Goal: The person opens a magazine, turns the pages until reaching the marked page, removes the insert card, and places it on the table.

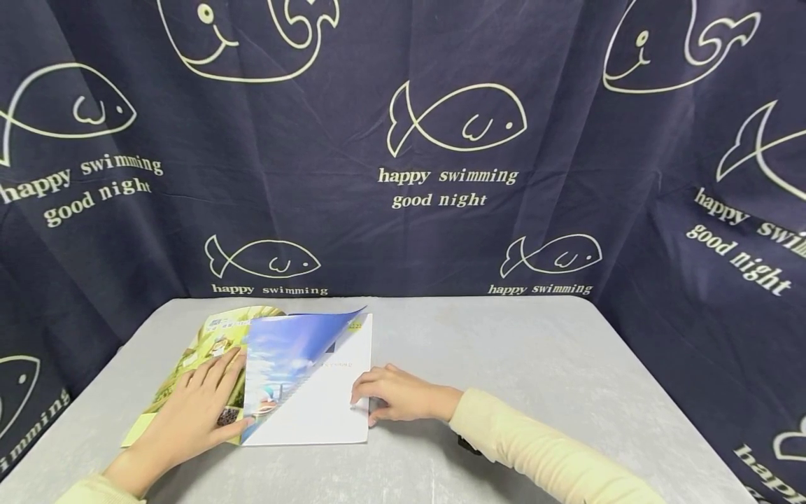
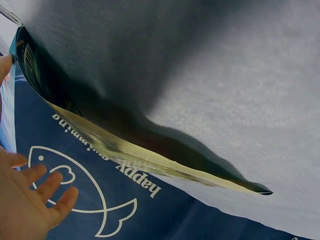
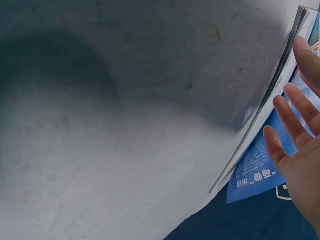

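An open magazine lies at the left of the table. Its blue leaf, printed with sky and clouds, stands curled up, its top corner leaning right over a white page. On the left, the green-yellow cover side lies under my left hand, fingers spread flat and thumb at the blue leaf's lower corner. My right hand rests at the magazine's right edge, fingertips over the white page. In the right wrist view, the right thumb touches the stacked page edges while the other fingers extend loosely.
The grey table extends to the right of the magazine. A dark blue curtain with white fish drawings surrounds the table's back and sides. A small black item shows beneath the right sleeve.
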A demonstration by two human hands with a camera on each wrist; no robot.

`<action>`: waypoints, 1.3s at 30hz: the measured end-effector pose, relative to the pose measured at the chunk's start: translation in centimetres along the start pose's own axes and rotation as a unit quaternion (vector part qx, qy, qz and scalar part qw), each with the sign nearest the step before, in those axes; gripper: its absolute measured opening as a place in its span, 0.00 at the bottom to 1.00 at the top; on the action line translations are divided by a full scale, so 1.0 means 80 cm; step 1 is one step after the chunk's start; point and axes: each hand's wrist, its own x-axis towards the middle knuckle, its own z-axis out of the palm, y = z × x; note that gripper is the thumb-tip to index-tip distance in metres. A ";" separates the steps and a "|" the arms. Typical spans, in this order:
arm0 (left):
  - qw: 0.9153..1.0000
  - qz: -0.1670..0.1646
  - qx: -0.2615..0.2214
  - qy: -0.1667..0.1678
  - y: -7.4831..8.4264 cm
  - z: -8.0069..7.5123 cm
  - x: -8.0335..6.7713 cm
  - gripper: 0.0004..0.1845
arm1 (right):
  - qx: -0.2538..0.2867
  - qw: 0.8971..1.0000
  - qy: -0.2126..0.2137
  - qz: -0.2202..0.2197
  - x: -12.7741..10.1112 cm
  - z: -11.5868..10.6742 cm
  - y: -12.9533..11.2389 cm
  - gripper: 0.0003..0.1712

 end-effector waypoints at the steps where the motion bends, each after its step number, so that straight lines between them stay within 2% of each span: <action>1: 1.000 -0.003 -0.002 0.001 0.000 0.000 0.000 0.54 | -0.001 1.000 0.000 -0.001 0.000 0.001 0.001 0.20; 6: 1.000 -0.002 -0.009 0.012 0.000 0.000 0.001 0.55 | -0.009 1.000 0.000 -0.010 0.001 0.005 0.003 0.20; 12: 1.000 0.018 -0.016 0.020 -0.002 0.002 0.002 0.47 | -0.011 1.000 0.001 -0.016 0.002 0.007 0.003 0.18; 17: 0.999 0.034 -0.026 0.012 -0.002 0.003 0.003 0.41 | -0.009 1.000 0.000 -0.012 0.002 0.007 0.003 0.16; 28: 0.998 0.054 -0.041 0.001 0.000 0.004 0.001 0.35 | -0.010 1.000 0.004 -0.010 0.001 0.006 0.002 0.11; 39: 0.998 0.050 -0.036 -0.012 0.002 0.003 -0.001 0.31 | -0.026 1.000 0.013 -0.003 0.001 0.008 0.002 0.10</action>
